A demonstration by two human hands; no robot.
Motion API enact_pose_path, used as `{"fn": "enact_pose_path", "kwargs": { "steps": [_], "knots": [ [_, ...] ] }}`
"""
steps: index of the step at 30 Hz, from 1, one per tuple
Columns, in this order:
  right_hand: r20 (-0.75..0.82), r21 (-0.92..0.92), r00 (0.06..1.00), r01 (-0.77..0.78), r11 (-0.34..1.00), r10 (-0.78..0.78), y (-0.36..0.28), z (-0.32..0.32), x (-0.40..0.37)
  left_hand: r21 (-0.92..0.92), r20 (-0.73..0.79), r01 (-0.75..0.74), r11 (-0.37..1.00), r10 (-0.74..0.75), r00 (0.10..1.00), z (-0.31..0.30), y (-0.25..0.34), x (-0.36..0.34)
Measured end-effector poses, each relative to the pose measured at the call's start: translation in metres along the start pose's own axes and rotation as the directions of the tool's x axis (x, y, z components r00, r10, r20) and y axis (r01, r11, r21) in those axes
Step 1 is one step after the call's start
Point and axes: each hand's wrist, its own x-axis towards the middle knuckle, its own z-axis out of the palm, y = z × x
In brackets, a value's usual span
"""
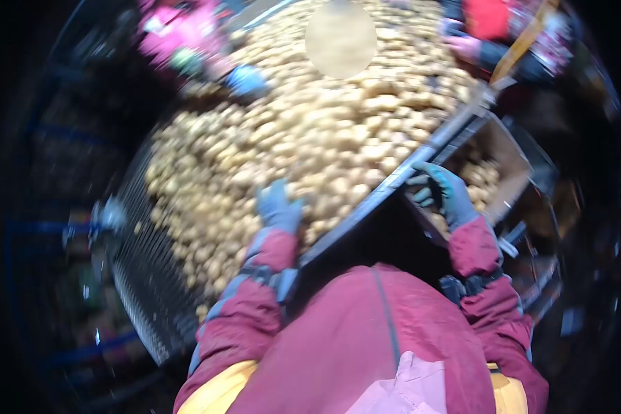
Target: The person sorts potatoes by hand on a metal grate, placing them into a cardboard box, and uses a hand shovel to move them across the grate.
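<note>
Here left hand (fingers apart) touches the potatoes; right hand clamps the potato-filled box.

A heap of potatoes lies on a mesh belt, filling it from the near left to the far side. A rail borders the belt on the right, and a box sits just right of the rail. The left hand rests on the heap beside the rail. The right hand is over the box's near edge. 2 co-workers stand behind the heap, 1 sleeve far left and 1 sleeve far right.
</note>
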Motion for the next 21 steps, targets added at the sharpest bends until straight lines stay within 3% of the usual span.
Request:
{"fn": "enact_pose_path", "kwargs": {
  "steps": [1,3,6,9,10,11,13,15,16,19,21],
  "knots": [
    [0.101,0.018,0.993,-0.055,0.998,0.053,0.005,0.016,0.009,0.032,-0.089,-0.109,0.994,0.111,0.990,0.013,-0.011,-0.001],
    [0.155,-0.075,0.982,-0.093,0.993,0.104,0.019,0.055,0.019,-0.023,-0.168,-0.128,0.992,0.122,0.978,-0.012,0.002,-0.011],
    [0.207,-0.275,0.951,-0.169,0.946,0.230,0.039,0.102,0.030,-0.025,-0.076,-0.148,0.989,0.145,0.986,-0.036,-0.005,-0.029],
    [0.314,-0.334,0.900,-0.195,0.922,0.303,0.062,0.131,0.045,-0.437,-0.128,-0.088,0.895,0.035,0.991,-0.031,-0.061,-0.027],
    [0.312,-0.348,0.892,-0.212,0.913,0.326,0.067,0.138,0.046,-0.392,-0.109,-0.042,0.919,-0.001,0.994,-0.058,-0.069,-0.020],
    [0.307,-0.360,0.886,-0.229,0.904,0.347,0.070,0.148,0.045,-0.463,-0.017,0.106,0.880,-0.129,0.992,-0.065,-0.085,-0.013],
    [0.343,-0.420,0.894,-0.129,0.898,0.289,0.070,0.166,0.042,-0.440,-0.058,0.119,0.890,-0.160,0.985,-0.058,-0.117,0.008],
    [0.336,-0.436,0.903,-0.102,0.894,0.267,0.073,0.179,0.041,-0.287,-0.173,-0.019,0.958,-0.032,0.984,-0.039,-0.133,0.035],
    [0.291,-0.440,0.899,-0.177,0.880,0.327,0.066,0.188,0.038,-0.203,-0.221,-0.085,0.976,0.038,0.974,-0.032,-0.138,0.046],
    [0.365,-0.337,0.874,-0.197,0.921,0.320,0.062,0.204,0.035,-0.143,0.003,-0.007,0.990,0.008,1.000,-0.027,-0.122,0.070],
    [0.330,-0.414,0.865,-0.226,0.882,0.377,0.058,0.209,0.036,-0.229,-0.117,-0.006,0.974,-0.022,0.993,-0.003,-0.128,0.072]
  ]
}}
